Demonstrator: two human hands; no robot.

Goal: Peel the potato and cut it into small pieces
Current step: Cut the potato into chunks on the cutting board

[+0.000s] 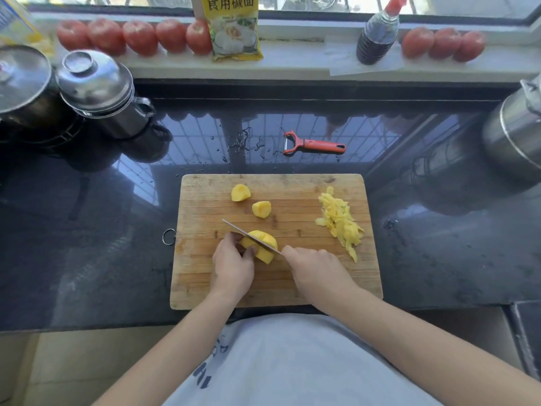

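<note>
A wooden cutting board (292, 276) sits mid-frame on the glossy dark counter (87, 244); left hand (232, 263) grips the potato (263, 247), right hand (314, 269) holds the knife (248, 235).

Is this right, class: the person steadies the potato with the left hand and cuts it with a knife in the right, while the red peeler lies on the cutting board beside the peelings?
Not quite. In the head view the red peeler lies on the dark counter beyond the cutting board, not on it. The rest stands: left hand steadies the potato, right hand holds the knife, peelings on the board.
</note>
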